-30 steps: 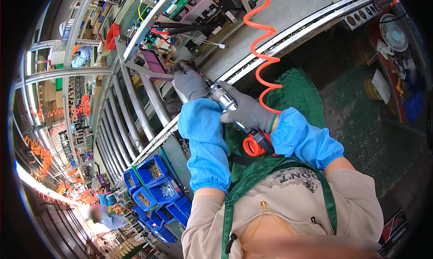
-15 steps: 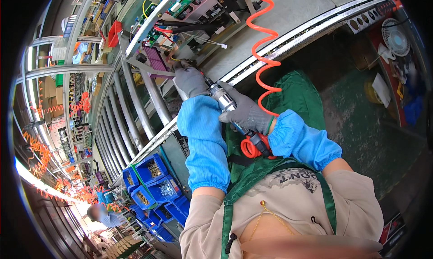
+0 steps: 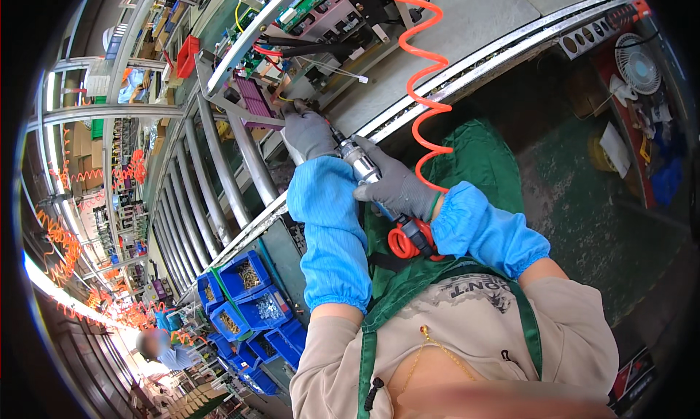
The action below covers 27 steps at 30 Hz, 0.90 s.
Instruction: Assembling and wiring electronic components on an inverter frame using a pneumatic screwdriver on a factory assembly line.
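My right hand, in a grey glove, is wrapped round a silver air screwdriver. The tool points up and left toward my left hand, and its rear end lies near my apron. My left hand, gloved the same, is closed by the screwdriver's front end, at the corner of a metal frame. Its fingertips are partly hidden, so whatever they pinch does not show. Just beyond it sit a purple finned heat sink and an open unit with a green circuit board, black cables and loose wires.
An orange coiled hose hangs on the right of the bench. Metal rollers run along the left. Blue bins of small screws and fittings stand beside my left arm. A white fan is at far right; another person is at lower left.
Both hands and the screwdriver stay almost in place. The whole view has shifted slightly, and the unit with the boards appears a little lower and to the right.
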Each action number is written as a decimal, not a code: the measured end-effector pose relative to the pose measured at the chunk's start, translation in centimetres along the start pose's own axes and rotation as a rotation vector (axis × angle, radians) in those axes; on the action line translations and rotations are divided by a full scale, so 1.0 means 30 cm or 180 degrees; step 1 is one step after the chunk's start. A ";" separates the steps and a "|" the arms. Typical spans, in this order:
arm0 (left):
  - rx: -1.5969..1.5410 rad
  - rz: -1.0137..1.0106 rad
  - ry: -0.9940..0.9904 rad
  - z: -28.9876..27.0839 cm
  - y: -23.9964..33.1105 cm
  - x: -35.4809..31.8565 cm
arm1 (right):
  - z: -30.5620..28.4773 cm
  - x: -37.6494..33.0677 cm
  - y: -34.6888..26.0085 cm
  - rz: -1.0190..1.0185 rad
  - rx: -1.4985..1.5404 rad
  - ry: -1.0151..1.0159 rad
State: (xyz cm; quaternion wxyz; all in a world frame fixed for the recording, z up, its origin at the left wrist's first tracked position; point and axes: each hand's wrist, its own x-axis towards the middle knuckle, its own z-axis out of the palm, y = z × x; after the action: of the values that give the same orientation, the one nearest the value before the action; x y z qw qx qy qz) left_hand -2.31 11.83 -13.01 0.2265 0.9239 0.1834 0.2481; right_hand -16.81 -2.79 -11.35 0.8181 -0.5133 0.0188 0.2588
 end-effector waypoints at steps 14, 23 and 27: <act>-0.0342 -0.0099 0.0052 -0.003 0.012 -0.002 | 0.018 0.020 0.019 -0.0248 -0.0226 0.0109; 0.0031 0.0036 0.0117 -0.011 0.027 -0.003 | 0.024 0.028 0.027 -0.0229 -0.0253 0.0065; -0.0041 -0.0022 0.0137 -0.017 0.047 -0.005 | 0.019 0.043 0.051 -0.0344 -0.0474 0.0160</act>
State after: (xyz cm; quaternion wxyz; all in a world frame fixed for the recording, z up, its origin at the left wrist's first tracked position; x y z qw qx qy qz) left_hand -2.37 10.75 -11.95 0.2292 0.9162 0.1899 0.2683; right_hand -16.49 -1.27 -12.74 0.7897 -0.5792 -0.0077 0.2020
